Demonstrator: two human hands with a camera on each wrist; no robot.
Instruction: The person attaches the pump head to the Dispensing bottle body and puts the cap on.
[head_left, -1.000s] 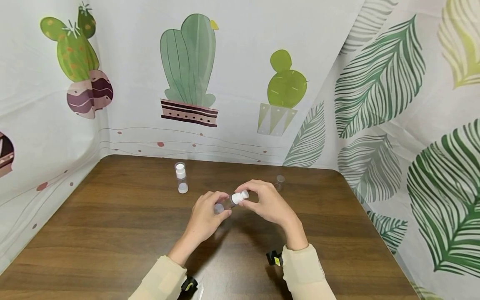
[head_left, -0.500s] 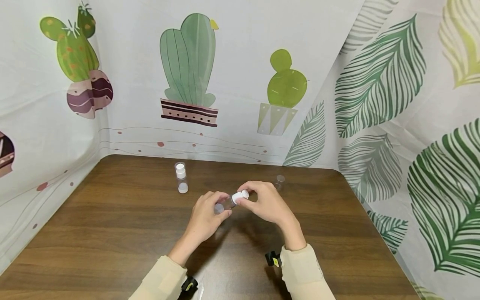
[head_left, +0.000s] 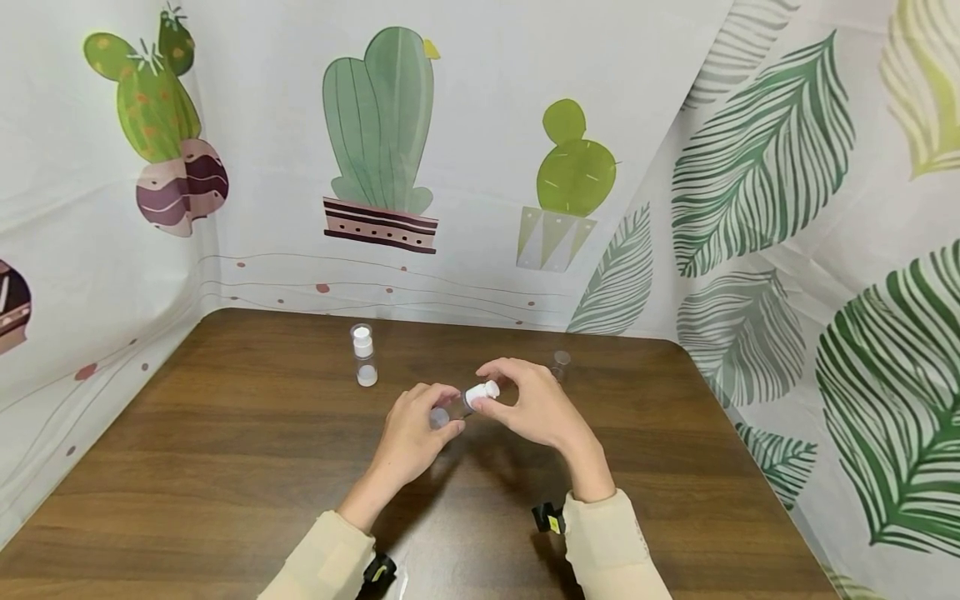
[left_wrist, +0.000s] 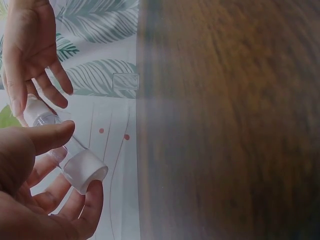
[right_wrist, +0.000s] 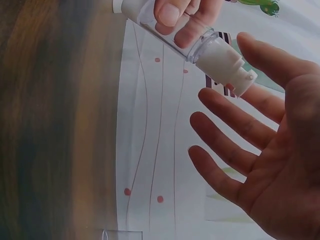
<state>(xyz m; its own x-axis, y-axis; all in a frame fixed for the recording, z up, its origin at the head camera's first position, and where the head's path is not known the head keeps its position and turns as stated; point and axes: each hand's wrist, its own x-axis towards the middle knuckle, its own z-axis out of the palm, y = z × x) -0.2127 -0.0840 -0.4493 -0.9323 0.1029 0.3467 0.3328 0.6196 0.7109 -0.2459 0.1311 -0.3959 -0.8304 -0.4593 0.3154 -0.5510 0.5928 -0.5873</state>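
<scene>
My left hand [head_left: 416, 429] grips a small clear pump bottle [left_wrist: 75, 145] by its body, holding it tilted above the table. The bottle's white base points toward the left palm and its white pump head [right_wrist: 220, 60] points to the right. Around that head my right hand [head_left: 532, 404] is spread, fingers apart and relaxed. In the right wrist view the thumb stands on one side of the pump head and the fingertips [right_wrist: 200, 120] on the other, not curled round it. Left fingers hide part of the bottle's clear body.
A second pump bottle [head_left: 364, 358] with a clear cover stands at the back left of the brown wooden table [head_left: 247, 467]. Behind the right hand stands a clear cap [head_left: 561, 358], partly hidden. A printed cloth [head_left: 480, 167] hangs behind and beside the table.
My right fingers have loosened and spread away from the pump head, the thumb shifting slightly along it. My left hand keeps its hold on the bottle in nearly the same place.
</scene>
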